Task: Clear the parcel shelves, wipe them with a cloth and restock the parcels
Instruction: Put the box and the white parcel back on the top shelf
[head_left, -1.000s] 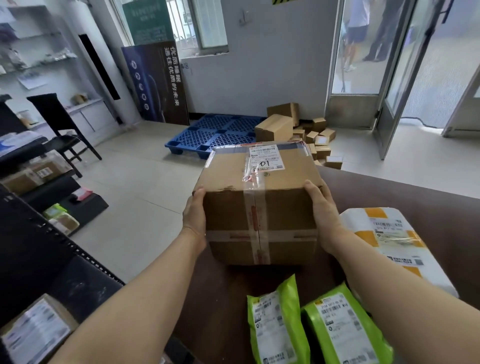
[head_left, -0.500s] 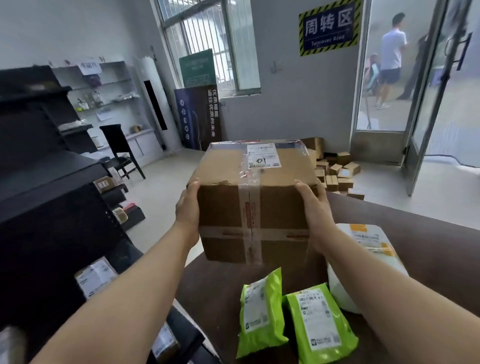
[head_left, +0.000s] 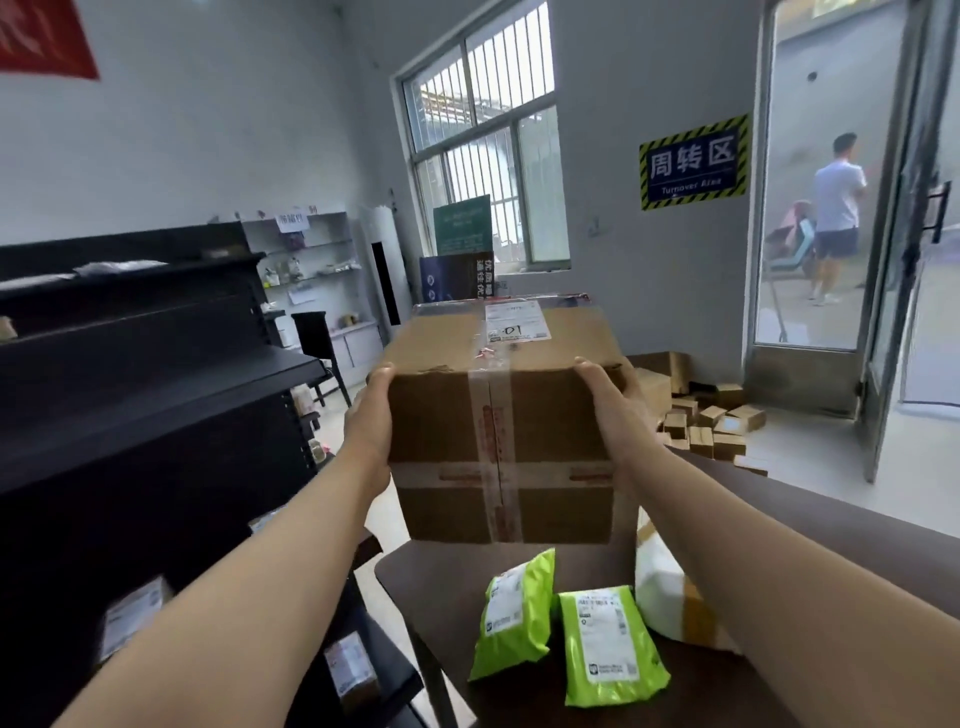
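I hold a taped brown cardboard box (head_left: 498, 415) with a white label on top, raised in front of me above the near end of a brown table (head_left: 831, 525). My left hand (head_left: 366, 426) grips its left side and my right hand (head_left: 618, 410) grips its right side, thumbs on the top edge. The black parcel shelves (head_left: 156, 374) stand to my left, their upper boards bare. Two boxed parcels (head_left: 135, 618) (head_left: 350, 670) lie on the lower shelves.
On the table lie two green mailer bags (head_left: 517, 613) (head_left: 608, 644) and a white parcel with orange tape (head_left: 665, 597). Several small cartons (head_left: 711, 421) are heaped on the floor by the open glass door (head_left: 904, 260). A person (head_left: 836, 218) stands outside. A black chair (head_left: 317, 343) is beyond the shelves.
The box has risen off the table while both hands keep the same hold. My view has swung up and left, bringing the black shelves into sight.
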